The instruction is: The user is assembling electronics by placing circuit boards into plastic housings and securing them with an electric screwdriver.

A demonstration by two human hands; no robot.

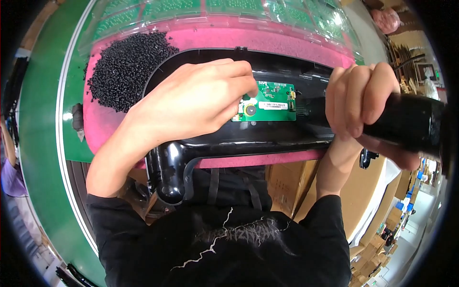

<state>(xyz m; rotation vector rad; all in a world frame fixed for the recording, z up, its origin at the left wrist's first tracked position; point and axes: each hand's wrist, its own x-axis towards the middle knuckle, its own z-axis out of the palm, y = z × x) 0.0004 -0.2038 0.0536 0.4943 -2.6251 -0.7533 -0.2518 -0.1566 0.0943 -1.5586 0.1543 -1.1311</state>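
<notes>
A green circuit board [282,108] with a white label and a round buzzer-like part lies inside a long, glossy black plastic housing [248,146]. My left hand [201,95] reaches over the housing, its curled fingertips at the board's left end. Its thumb and whatever the fingers may pinch are hidden. My right hand [358,100] is wrapped around a thick black electric screwdriver [406,122], held lying sideways over the housing's right end. The tool's narrow front end points left, close to the board's right edge, where the exact contact cannot be made out.
A heap of small black screws [126,69] lies on the pink mat [220,38], left of the housing. Clear plastic trays with green boards [229,7] stand along the far side. Cardboard boxes [287,184] are below the table edge. Another person's purple sleeve [13,179] shows at far left.
</notes>
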